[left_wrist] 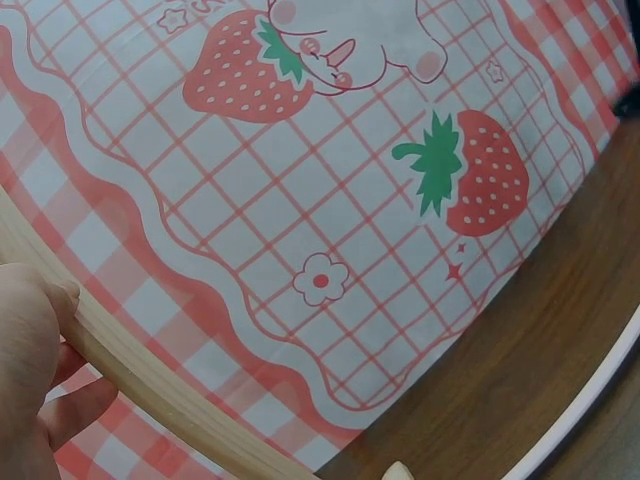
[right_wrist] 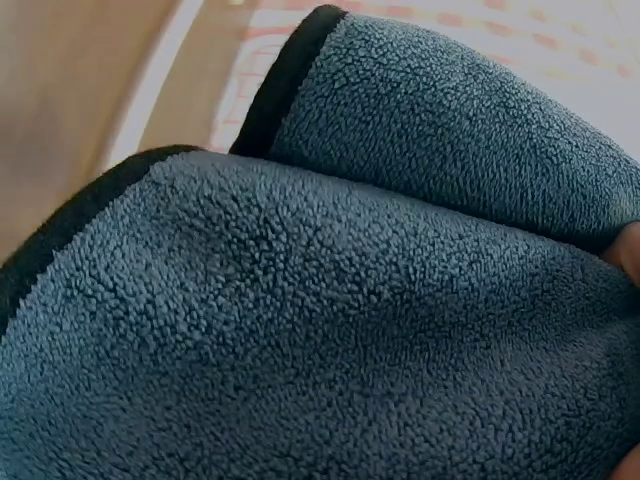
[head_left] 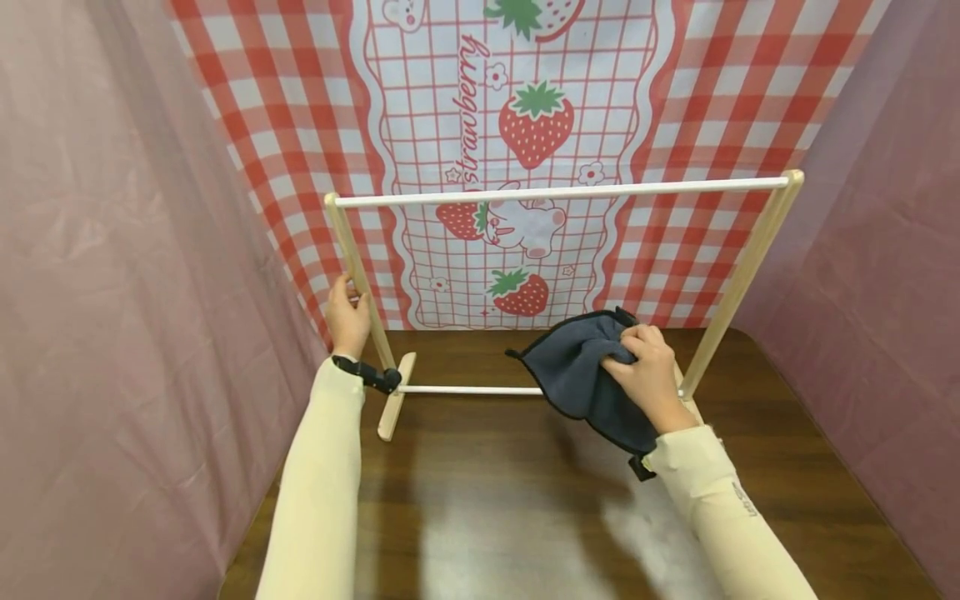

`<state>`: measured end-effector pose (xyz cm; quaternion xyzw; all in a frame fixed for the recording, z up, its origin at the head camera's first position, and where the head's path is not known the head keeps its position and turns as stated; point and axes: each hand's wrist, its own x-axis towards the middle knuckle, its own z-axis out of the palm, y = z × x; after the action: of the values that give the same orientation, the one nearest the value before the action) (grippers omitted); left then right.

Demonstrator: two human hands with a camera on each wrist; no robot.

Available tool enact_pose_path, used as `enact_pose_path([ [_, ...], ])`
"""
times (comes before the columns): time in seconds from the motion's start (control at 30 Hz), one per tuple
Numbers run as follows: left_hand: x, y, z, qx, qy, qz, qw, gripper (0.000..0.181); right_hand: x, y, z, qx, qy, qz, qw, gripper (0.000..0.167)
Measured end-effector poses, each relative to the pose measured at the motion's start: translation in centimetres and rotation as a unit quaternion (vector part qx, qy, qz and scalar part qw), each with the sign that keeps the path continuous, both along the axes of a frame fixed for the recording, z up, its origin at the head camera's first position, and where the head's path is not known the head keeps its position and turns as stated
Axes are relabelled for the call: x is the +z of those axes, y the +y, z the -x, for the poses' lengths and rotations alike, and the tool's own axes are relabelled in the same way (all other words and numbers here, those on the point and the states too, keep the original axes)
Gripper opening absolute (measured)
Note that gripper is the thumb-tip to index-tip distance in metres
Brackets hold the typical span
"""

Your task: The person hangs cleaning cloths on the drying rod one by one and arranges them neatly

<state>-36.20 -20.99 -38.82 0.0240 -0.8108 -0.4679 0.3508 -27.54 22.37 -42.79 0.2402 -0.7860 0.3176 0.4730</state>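
Long-sleeved, the left arm (head_left: 322, 483) and right arm (head_left: 727, 504) reach forward, well apart, the left running almost straight ahead and the right slanting inward. The left hand (head_left: 348, 321) grips with bent fingers, ahead of its wrist; the right hand (head_left: 651, 371), its back turned up, pinches between fingers and thumb.

Covered, cropped, illegible
Black-edged blue-grey fleecy cloth (head_left: 570, 371) hides part of the slim white lower rod (head_left: 472, 390) — the left wrist view crops the bare left hand (left_wrist: 28, 375) — the cream right sleeve's (head_left: 723, 517) lettering is too small to read.
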Motion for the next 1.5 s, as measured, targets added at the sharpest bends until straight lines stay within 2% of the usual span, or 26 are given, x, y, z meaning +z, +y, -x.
enact_pose_path([
  [0.23,-0.1,0.0,0.0,0.002,-0.010,0.000,1.0000,0.040,3.8,-0.2,0.5,0.003,0.021,-0.007,0.9998,0.027],
  [0.43,-0.2,0.1,0.0,0.002,-0.014,0.003,0.9999,0.039,6.1,-0.1,1.0,0.005,0.043,-0.007,0.9991,0.028],
  [0.57,-0.3,0.2,0.0,-0.002,0.008,0.002,1.0000,0.038,7.6,-0.1,1.1,0.002,0.055,-0.008,0.9985,0.027],
  [0.6,-0.4,0.2,0.1,0.001,0.020,0.001,0.9998,0.037,8.0,-0.2,1.1,0.002,0.057,-0.004,0.9984,0.027],
  [0.73,-0.5,0.2,0.2,-0.001,0.030,-0.001,0.9995,0.035,10.0,-0.5,1.1,0.007,0.071,0.027,0.9971,0.028],
  [1.0,-0.2,0.3,0.0,0.001,-0.005,0.000,1.0000,0.038,14.4,-1.0,1.3,0.011,0.115,0.057,0.9917,0.030],
  [1.23,-0.1,0.2,0.0,0.007,0.005,0.008,0.9999,0.039,18.2,-1.1,2.0,-0.012,0.132,0.077,0.9882,0.033],
  [1.5,-0.1,0.1,0.0,0.007,0.004,0.009,0.9999,0.039,22.1,-1.1,3.0,-0.048,0.113,0.093,0.9881,0.033],
])
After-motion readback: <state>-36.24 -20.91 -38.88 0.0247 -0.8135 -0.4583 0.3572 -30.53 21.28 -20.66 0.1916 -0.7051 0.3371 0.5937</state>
